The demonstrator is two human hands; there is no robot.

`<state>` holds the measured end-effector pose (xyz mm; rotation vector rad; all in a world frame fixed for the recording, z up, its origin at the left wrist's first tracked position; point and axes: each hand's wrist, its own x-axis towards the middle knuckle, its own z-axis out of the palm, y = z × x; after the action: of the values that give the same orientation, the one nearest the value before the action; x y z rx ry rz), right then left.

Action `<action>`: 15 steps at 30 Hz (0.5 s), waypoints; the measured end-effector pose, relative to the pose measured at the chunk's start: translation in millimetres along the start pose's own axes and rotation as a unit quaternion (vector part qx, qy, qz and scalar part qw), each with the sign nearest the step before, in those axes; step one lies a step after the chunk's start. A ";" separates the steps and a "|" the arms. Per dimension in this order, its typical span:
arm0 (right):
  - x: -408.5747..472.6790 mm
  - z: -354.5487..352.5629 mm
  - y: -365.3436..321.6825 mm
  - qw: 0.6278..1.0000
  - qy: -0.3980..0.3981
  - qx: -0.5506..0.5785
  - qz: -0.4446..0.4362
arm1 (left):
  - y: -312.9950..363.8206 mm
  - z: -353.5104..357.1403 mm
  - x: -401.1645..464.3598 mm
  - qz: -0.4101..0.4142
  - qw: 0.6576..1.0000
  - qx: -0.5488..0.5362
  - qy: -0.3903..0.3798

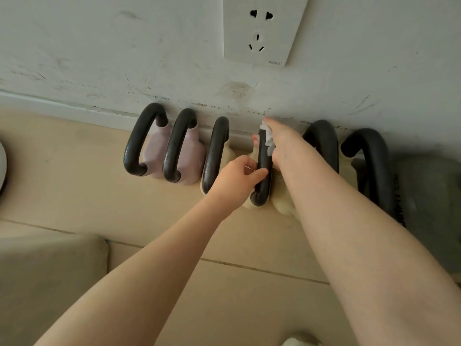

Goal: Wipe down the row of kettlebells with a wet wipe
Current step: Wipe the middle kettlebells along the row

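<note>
While your left hand curled round the near end of the black metal handle of the fourth cream-bodied kettlebell, seemingly to steady it, your right hand pinched the crumpled white wet wipe against the handle's far end, by the scuffed white wall. The kettlebell stood mid-row on the beige tiled floor, tight to the skirting. The two pink kettlebells lay to its left; the grey kettlebell waited at the right end.
</note>
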<state>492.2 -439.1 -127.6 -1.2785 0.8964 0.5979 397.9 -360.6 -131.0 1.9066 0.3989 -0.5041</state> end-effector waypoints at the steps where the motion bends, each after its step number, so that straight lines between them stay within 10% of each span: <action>1: 3.3 -1.9 1.5 0.998 0.004 -0.062 -0.007 | -0.3 -0.2 0.6 0.000 1.000 -0.004 -0.002; 9: -9.2 -25.0 28.3 0.960 0.081 -0.211 -0.165 | -3.4 -0.6 2.9 -0.004 0.999 -0.049 -0.014; 15: 5.1 -12.6 -1.5 0.994 0.011 -0.090 -0.069 | -6.4 0.1 1.3 -0.006 0.998 -0.065 -0.016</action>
<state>493.3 -452.1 -131.5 -1.4978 0.7779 0.5662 395.8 -358.3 -136.7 1.7700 0.4130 -0.5042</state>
